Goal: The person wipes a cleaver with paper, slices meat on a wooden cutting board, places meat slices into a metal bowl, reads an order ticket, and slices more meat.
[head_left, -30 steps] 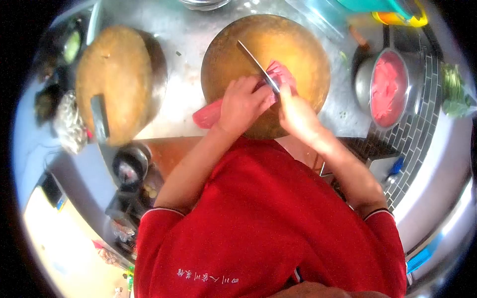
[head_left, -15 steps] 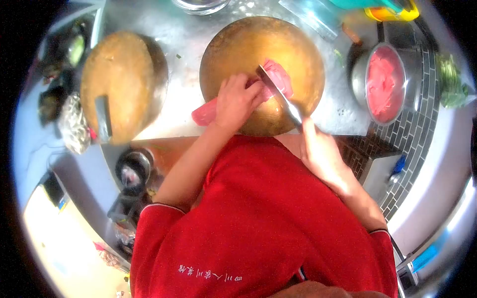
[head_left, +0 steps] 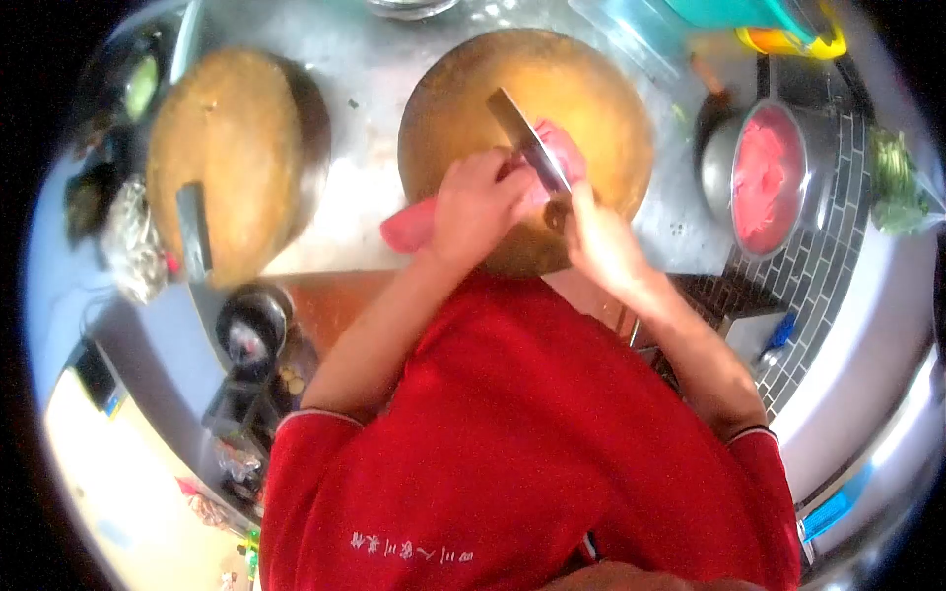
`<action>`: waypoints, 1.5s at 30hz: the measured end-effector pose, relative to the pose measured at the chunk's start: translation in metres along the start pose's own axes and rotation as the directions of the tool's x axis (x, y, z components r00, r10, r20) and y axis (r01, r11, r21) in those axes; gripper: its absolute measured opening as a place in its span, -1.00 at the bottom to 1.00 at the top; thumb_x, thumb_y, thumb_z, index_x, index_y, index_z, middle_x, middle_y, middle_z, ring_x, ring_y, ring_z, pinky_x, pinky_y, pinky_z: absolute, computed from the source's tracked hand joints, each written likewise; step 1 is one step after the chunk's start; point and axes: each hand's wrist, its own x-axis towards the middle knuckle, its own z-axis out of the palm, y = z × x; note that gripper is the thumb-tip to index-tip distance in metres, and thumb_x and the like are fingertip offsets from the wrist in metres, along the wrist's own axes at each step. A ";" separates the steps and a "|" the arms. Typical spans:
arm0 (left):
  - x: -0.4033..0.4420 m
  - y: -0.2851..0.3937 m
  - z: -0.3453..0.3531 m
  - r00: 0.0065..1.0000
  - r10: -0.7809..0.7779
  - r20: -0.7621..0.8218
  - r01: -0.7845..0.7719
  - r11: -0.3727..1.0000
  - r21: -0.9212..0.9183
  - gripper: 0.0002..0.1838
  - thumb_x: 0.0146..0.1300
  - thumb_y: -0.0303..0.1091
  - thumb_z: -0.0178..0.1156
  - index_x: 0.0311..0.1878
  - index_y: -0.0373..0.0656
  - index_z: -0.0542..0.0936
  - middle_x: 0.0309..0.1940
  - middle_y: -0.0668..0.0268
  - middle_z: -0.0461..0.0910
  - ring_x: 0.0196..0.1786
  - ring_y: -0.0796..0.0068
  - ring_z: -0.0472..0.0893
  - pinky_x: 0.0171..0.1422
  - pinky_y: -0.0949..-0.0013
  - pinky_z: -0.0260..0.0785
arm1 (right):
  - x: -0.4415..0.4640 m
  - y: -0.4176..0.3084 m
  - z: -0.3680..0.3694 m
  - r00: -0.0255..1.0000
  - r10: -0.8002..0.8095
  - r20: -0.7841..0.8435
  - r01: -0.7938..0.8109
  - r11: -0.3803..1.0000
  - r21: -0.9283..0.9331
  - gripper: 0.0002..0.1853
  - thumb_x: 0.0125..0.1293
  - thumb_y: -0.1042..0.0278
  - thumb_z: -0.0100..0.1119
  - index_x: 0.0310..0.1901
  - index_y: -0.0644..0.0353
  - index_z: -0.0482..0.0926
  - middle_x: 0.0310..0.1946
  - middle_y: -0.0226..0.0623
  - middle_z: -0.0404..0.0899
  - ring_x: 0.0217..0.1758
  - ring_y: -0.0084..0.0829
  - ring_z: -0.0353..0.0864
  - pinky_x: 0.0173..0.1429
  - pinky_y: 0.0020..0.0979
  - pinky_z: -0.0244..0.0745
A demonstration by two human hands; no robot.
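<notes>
A long piece of raw red meat lies across a round wooden chopping block, its left end sticking out past the block's edge. Bent over the meat, my left hand presses it down with curled fingers. My right hand grips a cleaver by its handle, most of which is hidden. The blade stands at the meat's right end, close to my left fingertips, and points away from me. Right of the blade, cut meat is heaped on the block.
A second round block stands at the left with another cleaver on it. To the right, a metal bowl holds pink meat. A teal and yellow container sits at the back right of the metal counter.
My right hand and the cleaver have moved forward and slightly left, so the blade reaches farther past the meat. My left hand stays on the meat, nearly in place. The view has shifted slightly.
</notes>
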 end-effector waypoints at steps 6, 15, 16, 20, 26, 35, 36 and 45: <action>0.003 0.006 -0.011 1.000 0.028 -0.004 -0.028 0.999 0.016 -0.77 0.10 -0.23 0.48 -0.17 0.02 0.71 -0.24 0.24 0.58 -0.12 0.09 0.60 -0.06 0.04 0.43 | -0.065 -0.034 -0.034 1.000 0.012 0.011 -0.012 0.998 -0.054 -0.73 0.33 0.59 0.03 0.02 0.35 0.26 -0.33 0.29 0.65 -0.28 0.32 0.70 -0.23 0.19 0.61; 0.003 -0.002 -0.007 1.000 0.005 0.028 -0.006 0.999 0.040 -0.78 0.12 -0.19 0.47 -0.18 0.04 0.72 -0.17 0.29 0.62 -0.10 0.19 0.61 -0.06 0.10 0.44 | -0.026 -0.009 -0.004 0.999 -0.040 -0.005 0.040 0.998 0.051 -0.68 0.30 0.63 0.01 0.05 0.34 0.22 -0.37 0.31 0.63 -0.27 0.39 0.66 -0.15 0.28 0.53; 0.003 0.001 -0.009 1.000 -0.001 0.017 0.000 1.000 0.018 -0.77 0.11 -0.20 0.48 -0.16 0.04 0.73 -0.20 0.25 0.61 -0.12 0.13 0.61 -0.08 0.06 0.44 | -0.006 -0.008 0.004 1.000 -0.020 -0.016 0.020 0.999 0.029 -0.70 0.31 0.62 0.02 0.04 0.35 0.24 -0.39 0.28 0.63 -0.28 0.37 0.66 -0.17 0.26 0.53; 0.001 -0.002 -0.005 0.999 -0.018 -0.035 0.016 0.998 -0.055 -0.74 0.13 -0.19 0.49 -0.11 0.02 0.75 -0.19 0.19 0.60 -0.13 0.03 0.61 -0.05 0.02 0.47 | 0.030 -0.007 0.003 0.995 -0.081 -0.058 0.081 0.997 0.001 -0.67 0.30 0.62 0.05 0.07 0.37 0.25 -0.41 0.26 0.63 -0.29 0.33 0.68 -0.19 0.20 0.57; 0.000 -0.001 -0.009 1.000 0.005 0.012 -0.005 1.000 -0.006 -0.76 0.15 -0.20 0.48 -0.13 0.00 0.74 -0.16 0.16 0.61 -0.10 0.00 0.62 -0.02 0.01 0.47 | -0.053 -0.026 -0.033 0.998 0.027 0.061 -0.024 0.999 -0.045 -0.66 0.28 0.64 0.05 0.05 0.35 0.23 -0.39 0.32 0.62 -0.22 0.34 0.69 -0.14 0.22 0.58; 0.005 0.000 -0.008 1.000 0.007 -0.001 -0.007 0.999 -0.044 -0.79 0.11 -0.28 0.47 -0.18 -0.02 0.72 -0.17 0.18 0.63 -0.10 0.04 0.63 -0.03 0.00 0.46 | -0.005 -0.008 0.004 0.997 0.005 0.080 -0.003 1.000 -0.020 -0.65 0.31 0.62 0.01 0.10 0.36 0.24 -0.33 0.30 0.64 -0.27 0.32 0.69 -0.19 0.19 0.59; 0.003 -0.001 -0.008 1.000 0.007 0.010 -0.007 0.999 -0.037 -0.80 0.12 -0.24 0.46 -0.18 -0.01 0.73 -0.16 0.22 0.63 -0.09 0.08 0.63 -0.03 0.04 0.45 | 0.016 -0.004 0.018 0.998 -0.054 0.020 0.055 0.997 -0.060 -0.66 0.31 0.62 0.01 0.10 0.36 0.25 -0.35 0.27 0.65 -0.29 0.30 0.69 -0.21 0.18 0.59; -0.005 0.008 -0.010 1.000 -0.005 -0.013 0.005 1.000 -0.023 -0.82 0.18 -0.33 0.43 -0.14 -0.06 0.73 -0.15 0.15 0.63 -0.05 -0.01 0.62 0.01 -0.02 0.47 | 0.012 0.018 -0.004 0.986 0.103 -0.129 -0.065 0.961 0.268 -0.67 0.39 0.47 0.15 0.11 0.28 0.31 -0.22 0.29 0.66 -0.02 0.26 0.70 -0.02 0.14 0.58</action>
